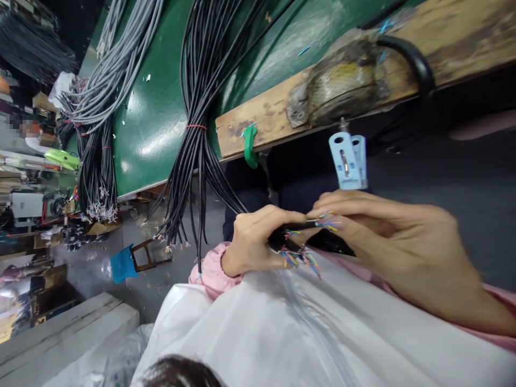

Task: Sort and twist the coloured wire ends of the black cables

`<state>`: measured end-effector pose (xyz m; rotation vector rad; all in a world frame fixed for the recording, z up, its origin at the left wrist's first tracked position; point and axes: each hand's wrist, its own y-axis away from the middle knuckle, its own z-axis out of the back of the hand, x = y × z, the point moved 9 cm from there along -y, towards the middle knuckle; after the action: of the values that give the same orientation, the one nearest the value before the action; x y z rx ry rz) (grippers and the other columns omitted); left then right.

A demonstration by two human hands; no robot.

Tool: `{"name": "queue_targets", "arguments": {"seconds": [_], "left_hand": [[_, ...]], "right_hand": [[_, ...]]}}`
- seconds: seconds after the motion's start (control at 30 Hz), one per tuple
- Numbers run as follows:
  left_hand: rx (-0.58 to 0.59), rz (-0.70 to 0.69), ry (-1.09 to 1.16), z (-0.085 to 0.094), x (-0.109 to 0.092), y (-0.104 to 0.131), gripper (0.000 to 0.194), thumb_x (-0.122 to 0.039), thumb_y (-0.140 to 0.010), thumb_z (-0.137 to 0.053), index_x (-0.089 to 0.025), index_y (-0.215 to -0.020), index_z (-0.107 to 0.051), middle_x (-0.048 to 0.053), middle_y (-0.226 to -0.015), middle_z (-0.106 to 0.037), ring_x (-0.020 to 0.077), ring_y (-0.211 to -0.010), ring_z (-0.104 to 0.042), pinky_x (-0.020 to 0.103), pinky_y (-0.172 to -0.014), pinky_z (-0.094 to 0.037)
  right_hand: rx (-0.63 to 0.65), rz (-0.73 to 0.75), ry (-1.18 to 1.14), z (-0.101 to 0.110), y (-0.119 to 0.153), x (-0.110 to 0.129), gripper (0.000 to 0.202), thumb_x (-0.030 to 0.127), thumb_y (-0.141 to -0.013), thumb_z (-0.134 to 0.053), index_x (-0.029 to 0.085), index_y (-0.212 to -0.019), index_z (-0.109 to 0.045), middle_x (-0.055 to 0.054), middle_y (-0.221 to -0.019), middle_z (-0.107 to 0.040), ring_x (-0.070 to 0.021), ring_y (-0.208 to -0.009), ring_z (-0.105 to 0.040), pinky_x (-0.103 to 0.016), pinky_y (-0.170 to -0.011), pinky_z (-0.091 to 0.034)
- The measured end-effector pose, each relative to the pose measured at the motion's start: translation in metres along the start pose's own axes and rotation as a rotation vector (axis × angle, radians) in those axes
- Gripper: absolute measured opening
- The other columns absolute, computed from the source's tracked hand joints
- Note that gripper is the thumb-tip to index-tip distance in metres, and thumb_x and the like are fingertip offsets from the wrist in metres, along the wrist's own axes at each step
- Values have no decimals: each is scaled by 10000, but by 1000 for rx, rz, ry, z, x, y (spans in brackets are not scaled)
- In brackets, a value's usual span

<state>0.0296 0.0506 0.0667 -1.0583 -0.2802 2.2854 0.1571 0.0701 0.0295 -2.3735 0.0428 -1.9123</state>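
My left hand [256,236] is wrapped round a bunch of black cables [282,236]. Their stripped ends fan out in thin coloured wires [300,257] beyond my fingers. My right hand [387,236] pinches the coloured wire ends [328,220] of one black cable between thumb and fingers. Just above my right fingers hangs a light blue clothes peg [347,161], below a taped yellowish lump [342,80] on a wooden board [274,115]. From my left hand the held cables run up into a larger black cable bundle [197,115], tied with a red band.
Grey cables [116,80] and further black cables [91,166] drape over the green table [145,134] at left. A green hook [250,148] sits on the board's edge. A blue stool [123,264] stands on the floor, and a white apron [250,322] covers my lap.
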Motion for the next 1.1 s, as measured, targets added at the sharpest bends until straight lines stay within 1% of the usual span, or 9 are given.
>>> {"name": "queue_targets", "arguments": {"seconds": [0.17, 0.27, 0.37, 0.57, 0.67, 0.77, 0.87, 1.0, 1.1], "left_hand": [[83, 116, 186, -7, 10, 1, 401, -227, -856, -614, -116, -1239, -575, 37, -985, -762, 98, -811, -736, 185, -736, -614], [272, 154, 107, -19, 15, 6, 415, -228, -854, -625, -139, -1258, -603, 49, -1058, -766, 108, -824, -730, 220, -776, -622], [403, 124, 19, -23, 14, 10, 474, -261, -862, -628, -160, -1324, -603, 60, -1097, -767, 112, -793, -711, 225, -750, -609], [328, -53, -6, -20, 5, 6, 426, -426, -970, -538, -121, -1222, -695, 72, -958, -732, 101, -770, -679, 177, -635, -517], [368, -139, -18, -29, 3, 9, 480, -545, -986, -473, -168, -1059, -760, 47, -932, -705, 62, -700, -641, 150, -586, -467], [342, -196, -23, -32, 3, 11, 556, -557, -1017, -373, -199, -898, -781, 21, -858, -679, 32, -625, -589, 135, -566, -436], [372, -181, -14, -37, 8, 15, 533, -578, -1008, -395, -241, -910, -797, 8, -787, -649, 37, -603, -565, 140, -564, -431], [431, -175, -22, -41, 9, 18, 453, -547, -1007, -431, -294, -982, -806, 4, -795, -637, 38, -616, -560, 142, -593, -442], [450, -176, -20, -41, 8, 18, 429, -514, -1017, -430, -305, -1026, -805, 9, -838, -647, 38, -654, -579, 141, -634, -460]], "right_hand": [[25, 53, 33, 2, -3, 9, 234, 502, -861, -720, 306, -740, -756, -27, -730, -724, -164, -648, -684, -272, -540, -580], [42, 198, 208, 7, -3, 25, 94, 296, -849, -732, 309, -756, -742, -9, -733, -734, -150, -601, -668, -264, -539, -576], [80, 271, 317, 8, -2, 32, 110, 237, -844, -708, 321, -775, -727, -1, -707, -725, -152, -573, -659, -271, -528, -565], [13, 266, 204, 1, -6, 34, 244, 403, -884, -706, 275, -677, -690, -12, -616, -676, -143, -528, -624, -274, -449, -474], [-17, 388, 255, -2, 0, 39, 202, 317, -881, -705, 282, -683, -683, 11, -596, -656, -124, -512, -599, -267, -456, -452], [-136, 455, 390, 15, 8, 37, 170, 235, -882, -669, 303, -727, -688, 8, -642, -668, -128, -560, -611, -289, -512, -467], [-227, 357, 432, 36, 10, 29, 164, 268, -896, -659, 324, -748, -700, -15, -674, -656, -152, -587, -608, -337, -534, -467], [14, 415, 480, 13, 9, 39, 136, 240, -914, -657, 360, -878, -710, -7, -796, -701, -139, -609, -628, -310, -495, -468], [66, 505, 506, -2, 11, 50, 230, 130, -928, -590, 344, -870, -656, 23, -751, -676, -124, -584, -618, -291, -516, -500]]}}
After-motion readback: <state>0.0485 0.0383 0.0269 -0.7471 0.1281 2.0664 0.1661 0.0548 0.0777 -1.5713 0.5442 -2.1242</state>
